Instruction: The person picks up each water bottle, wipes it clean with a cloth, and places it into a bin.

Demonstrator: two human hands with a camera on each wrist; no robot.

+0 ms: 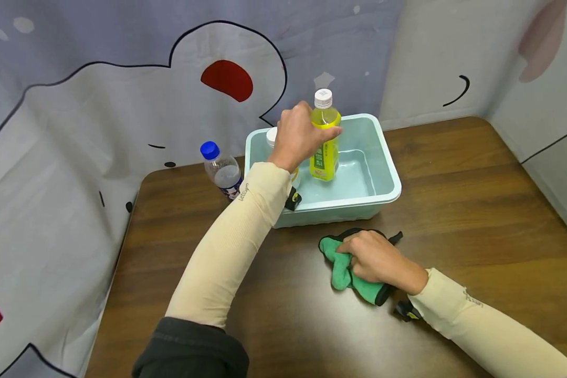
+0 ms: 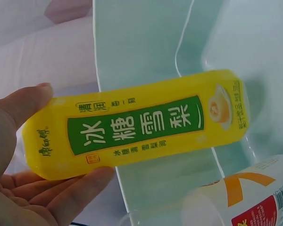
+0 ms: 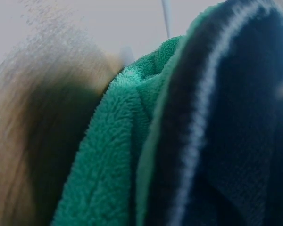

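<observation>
My left hand [image 1: 296, 134] grips a drink bottle [image 1: 324, 157] with a white cap and a yellow-green label, low inside a pale green plastic basin [image 1: 382, 197]. The left wrist view shows the thumb and fingers on either side of the yellow label [image 2: 141, 125]. Another white-capped bottle [image 1: 271, 136] stands in the basin, mostly behind that hand; its white and orange label [image 2: 245, 193] shows in the left wrist view. In front of the basin, my right hand [image 1: 375, 257] holds a bunched green cloth [image 1: 341, 270] with black edging against the table.
A clear bottle with a blue cap [image 1: 224, 170] stands on the wooden table [image 1: 477, 210], left of the basin. Behind the table hangs a printed curtain [image 1: 123, 105], which also runs along the left and right sides.
</observation>
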